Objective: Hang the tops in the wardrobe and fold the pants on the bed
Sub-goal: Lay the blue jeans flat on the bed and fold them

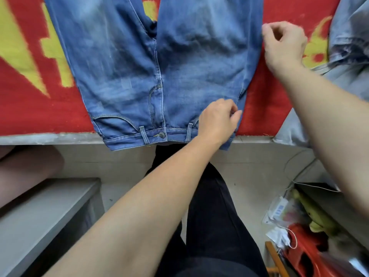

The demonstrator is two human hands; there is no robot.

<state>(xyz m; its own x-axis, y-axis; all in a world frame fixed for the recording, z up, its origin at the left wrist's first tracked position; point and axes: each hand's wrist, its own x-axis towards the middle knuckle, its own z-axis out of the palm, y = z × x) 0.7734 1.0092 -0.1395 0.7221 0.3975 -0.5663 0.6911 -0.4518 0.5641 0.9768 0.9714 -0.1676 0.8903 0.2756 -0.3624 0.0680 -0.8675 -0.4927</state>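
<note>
Jeans [123, 66] pinched by left hand [217, 120], right hand [283, 43] curled just beside

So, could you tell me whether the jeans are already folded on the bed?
No, the jeans lie spread flat on the red blanket, both legs side by side.

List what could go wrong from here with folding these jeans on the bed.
1. The waistband overhangs the bed edge, so a tug could slide the jeans toward the floor.
2. The left hand pinches the fabric at the hip, but the right hand at the jeans' outer edge is blurred and its grip is unclear; the fold may come out skewed.
3. The grey garment lies close on that side and could get caught.
</note>
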